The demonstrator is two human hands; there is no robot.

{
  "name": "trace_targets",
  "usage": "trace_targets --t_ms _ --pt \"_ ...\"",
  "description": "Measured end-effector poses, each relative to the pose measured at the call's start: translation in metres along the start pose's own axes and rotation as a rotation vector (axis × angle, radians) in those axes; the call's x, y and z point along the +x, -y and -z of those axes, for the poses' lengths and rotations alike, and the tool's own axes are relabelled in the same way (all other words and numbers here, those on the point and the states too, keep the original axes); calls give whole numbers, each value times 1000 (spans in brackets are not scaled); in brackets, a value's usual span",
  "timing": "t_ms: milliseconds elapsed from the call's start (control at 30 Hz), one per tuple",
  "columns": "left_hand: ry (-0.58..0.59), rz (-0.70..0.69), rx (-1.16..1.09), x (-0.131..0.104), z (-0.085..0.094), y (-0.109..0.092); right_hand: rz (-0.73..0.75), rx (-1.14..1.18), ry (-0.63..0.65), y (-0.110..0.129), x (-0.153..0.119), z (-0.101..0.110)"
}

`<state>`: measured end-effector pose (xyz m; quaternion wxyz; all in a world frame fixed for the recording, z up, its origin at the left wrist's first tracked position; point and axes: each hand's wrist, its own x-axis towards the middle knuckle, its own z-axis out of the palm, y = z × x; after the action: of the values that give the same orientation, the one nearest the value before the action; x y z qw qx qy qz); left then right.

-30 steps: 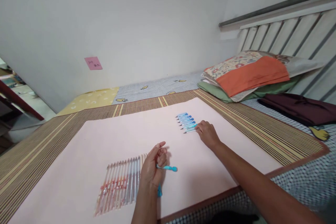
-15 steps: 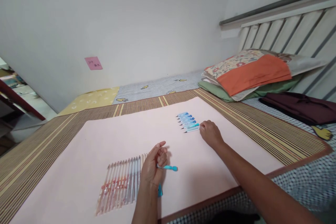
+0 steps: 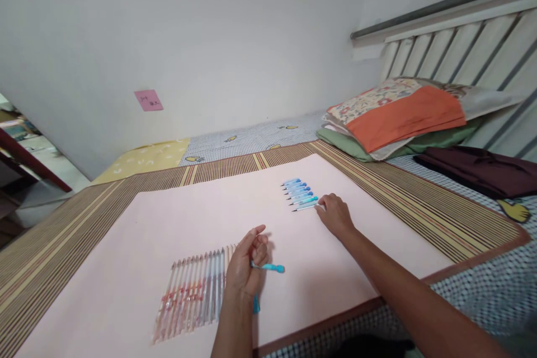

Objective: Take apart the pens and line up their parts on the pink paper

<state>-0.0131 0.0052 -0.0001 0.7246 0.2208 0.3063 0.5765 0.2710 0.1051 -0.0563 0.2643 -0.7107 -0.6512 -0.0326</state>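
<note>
Sheet's L edge [image 3: 85, 275] open, L hand [image 3: 246, 264] gripping pencil [image 3: 273, 268], R hand [image 3: 335, 216] pinching wht. pencil [image 3: 305, 208]

A white pencil [image 3: 305, 208] with a dark, sharp tip lies flat on the pink sheet [image 3: 201, 212], tip to the left, its right end at the fingertips of the right hand [image 3: 333, 213]. It is the nearest in a neat row of blue pencils [image 3: 298, 192], side by side and roughly parallel, dark tips leftward, blue and turquoise ends rightward. A turquoise pencil [image 3: 268, 267] is in the left hand [image 3: 247, 263], its knobbed end sticking out to the right, the rest hidden by the fingers.
</note>
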Motion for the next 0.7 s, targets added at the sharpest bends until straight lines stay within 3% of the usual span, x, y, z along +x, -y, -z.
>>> trace_targets --t_ms 200,400,700 --pt "1 -5 11 0 0 1 17 -4 -18 4 0 1" --pt "-2 -6 12 0 0 1 201 45 -8 20 -4 7" --pt "-10 -8 -5 0 1 0 151 115 5 26 0 6"
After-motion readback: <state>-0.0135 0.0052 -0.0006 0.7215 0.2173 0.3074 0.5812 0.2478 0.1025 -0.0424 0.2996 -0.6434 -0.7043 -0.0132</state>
